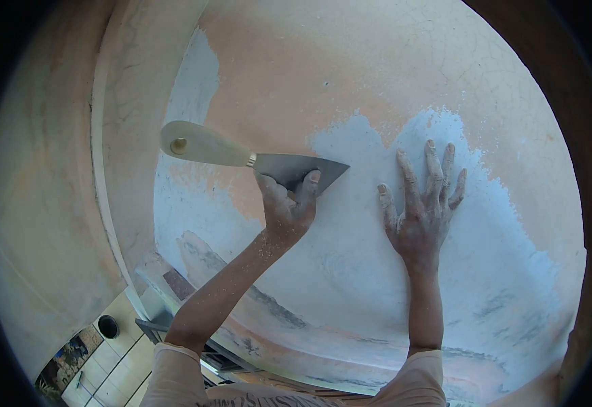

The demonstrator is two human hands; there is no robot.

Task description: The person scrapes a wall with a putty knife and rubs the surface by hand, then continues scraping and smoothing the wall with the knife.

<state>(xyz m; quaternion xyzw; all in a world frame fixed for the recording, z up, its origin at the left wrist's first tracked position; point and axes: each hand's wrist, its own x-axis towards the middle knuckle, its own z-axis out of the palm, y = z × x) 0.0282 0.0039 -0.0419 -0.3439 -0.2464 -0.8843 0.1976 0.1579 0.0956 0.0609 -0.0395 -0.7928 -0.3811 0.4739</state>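
My left hand [289, 203] grips a putty knife [208, 144] by its metal blade, thumb on the near face and the other fingers partly hidden behind it. The pale handle points left and the blade's edge is turned to the right. My right hand [418, 224], dusty with white powder, rests on the wall [350, 237] with its fingers spread. Under and around both hands the wall is pale white, with ragged edges against a peach-coloured surface [269, 74] above.
A vertical ridge [99, 149] runs down the wall on the left. Grey smudges and a pinkish band [337, 342] cross the lower wall. Far below at lower left are floor tiles [116, 370] with a black bucket [108, 327]. A dark brown edge [581, 81] curves along the right.
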